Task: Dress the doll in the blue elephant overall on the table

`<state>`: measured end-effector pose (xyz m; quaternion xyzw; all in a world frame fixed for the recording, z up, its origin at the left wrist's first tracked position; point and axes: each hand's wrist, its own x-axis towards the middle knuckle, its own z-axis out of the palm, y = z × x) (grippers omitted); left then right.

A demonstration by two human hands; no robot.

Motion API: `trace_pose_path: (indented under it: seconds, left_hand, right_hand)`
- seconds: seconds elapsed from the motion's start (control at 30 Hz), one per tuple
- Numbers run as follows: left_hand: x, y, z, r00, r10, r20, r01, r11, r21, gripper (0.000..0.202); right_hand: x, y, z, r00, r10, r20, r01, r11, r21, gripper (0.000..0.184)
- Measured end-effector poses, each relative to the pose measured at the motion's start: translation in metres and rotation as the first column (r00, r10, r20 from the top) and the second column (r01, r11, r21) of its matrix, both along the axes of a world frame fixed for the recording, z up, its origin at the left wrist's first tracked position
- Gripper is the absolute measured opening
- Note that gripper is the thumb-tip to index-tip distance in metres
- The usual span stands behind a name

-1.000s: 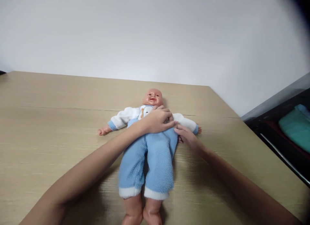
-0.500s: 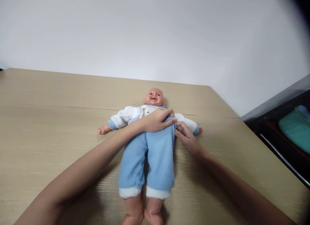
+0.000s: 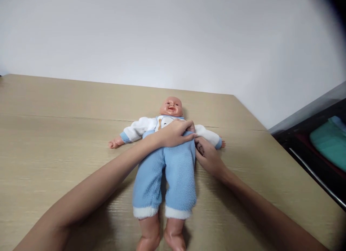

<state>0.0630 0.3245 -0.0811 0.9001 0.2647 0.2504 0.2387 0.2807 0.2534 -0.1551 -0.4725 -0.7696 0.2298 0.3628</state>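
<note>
Across the middle of a broad, pale wood-grain table [image 3: 67, 142] lay a bald, smooth plastic baby doll [image 3: 164, 153], face up, its head toward the far edge and its bare feet toward the person, partly cut off at the bottom of the view. It wore a fleecy white top with blue cuffs [image 3: 142, 127], the chest marked by a round white picture with an orange stripe [image 3: 168, 120], and fluffy light-blue trousers with white hems [image 3: 178, 175], which reached high over its belly and ended above the ankles. Both doll arms were spread outward, touching or nearly touching the table. The person's left hand [image 3: 175, 133] rested across the upper front of the trousers, covering part of the chest; its fingers were bent and close together, with the thumb stretched along the cloth toward the doll's side. The right hand [image 3: 208, 155] stood at that side, just beside the left fingertips, its fingers curled against the trouser edge; whether either hand had cloth clamped between thumb and fingers could not be told. Behind the table rose a plain, pale grey-white wall [image 3: 162, 38]. Off the table's right side, a blurred green cloth [image 3: 329, 142] lay among black shapes, near a thin, shiny bar [image 3: 315, 174].
</note>
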Motion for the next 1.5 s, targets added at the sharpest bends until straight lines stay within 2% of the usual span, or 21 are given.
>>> trace_pose_path:
  seconds: [0.1,0.2,0.27,0.33,0.43,0.5,0.57,0.67,0.77,0.87,0.93,1.03,1.13,1.23,1.33,1.5]
  left_hand:
    - [-0.001,0.0,0.0,0.999,0.037,-0.03,-0.034,0.994,0.106,0.007]
    - [-0.002,-0.001,-0.001,0.996,0.077,-0.034,-0.069,0.978,0.199,0.016]
    - [-0.003,-0.001,-0.001,0.995,0.1,-0.03,-0.091,0.972,0.217,0.021]
    - [-0.003,-0.003,0.001,0.992,0.119,-0.031,-0.109,0.97,0.218,0.021]
    - [-0.002,-0.007,0.008,0.99,0.139,-0.032,-0.13,0.969,0.209,0.017]
    - [0.0,-0.009,0.014,0.989,0.141,-0.034,-0.131,0.97,0.205,0.018]
    - [0.004,-0.009,0.019,0.99,0.131,-0.048,-0.119,0.973,0.199,0.02]
    - [0.013,-0.006,0.021,0.987,0.109,-0.114,-0.088,0.981,0.175,0.024]
    - [0.022,-0.003,0.015,0.979,0.103,-0.173,-0.074,0.983,0.17,0.036]
    - [0.028,-0.002,0.003,0.979,0.103,-0.174,-0.073,0.983,0.171,0.062]
    - [0.029,-0.004,-0.004,0.984,0.114,-0.139,-0.089,0.981,0.171,0.07]
    - [0.026,-0.007,-0.009,0.992,0.107,-0.064,-0.093,0.977,0.193,0.052]
    - [0.021,-0.008,-0.011,0.996,0.088,0.01,-0.089,0.982,0.168,0.037]
    - [0.015,-0.007,-0.012,0.987,0.105,0.123,-0.118,0.988,0.101,0.035]
    - [0.008,-0.007,-0.015,0.959,0.131,0.252,-0.138,0.99,0.009,0.036]
    - [-0.001,-0.006,-0.017,0.878,0.215,0.427,-0.157,0.973,-0.166,0.046]
  right_hand:
    - [0.007,0.0,0.005,0.992,-0.072,0.101,0.054,0.985,0.166,0.009]
    - [0.026,0.004,0.014,0.958,-0.196,0.207,0.114,0.929,0.352,0.015]
    - [0.044,0.01,0.019,0.935,-0.247,0.255,0.125,0.901,0.415,0.023]
    - [0.064,0.015,0.021,0.938,-0.205,0.28,0.079,0.912,0.402,0.036]
    - [0.092,0.023,0.015,0.95,-0.06,0.306,-0.031,0.958,0.285,0.054]
    - [0.104,0.027,0.01,0.949,-0.044,0.314,-0.03,0.974,0.227,0.054]
    - [0.109,0.029,0.007,0.945,-0.083,0.317,0.006,0.971,0.237,0.047]
    - [0.106,0.026,0.014,0.947,-0.125,0.295,0.02,0.942,0.335,0.039]
    - [0.092,0.015,0.025,0.97,-0.181,0.164,0.1,0.907,0.41,0.045]
    - [0.069,0.002,0.03,0.973,-0.218,-0.07,0.229,0.905,0.358,0.055]
    - [0.053,-0.004,0.028,0.963,-0.189,-0.193,0.239,0.93,0.28,0.055]
    - [0.038,-0.009,0.02,0.946,-0.119,-0.301,0.177,0.968,0.175,0.058]
    - [0.034,-0.011,0.014,0.93,-0.079,-0.358,0.126,0.986,0.111,0.064]
    - [0.037,-0.012,0.011,0.942,-0.089,-0.325,0.129,0.986,0.103,0.061]
    - [0.04,-0.009,0.008,0.979,-0.11,-0.174,0.132,0.984,0.118,0.051]
    - [0.039,-0.002,0.0,1.0,0.003,0.013,-0.005,0.995,0.103,0.031]
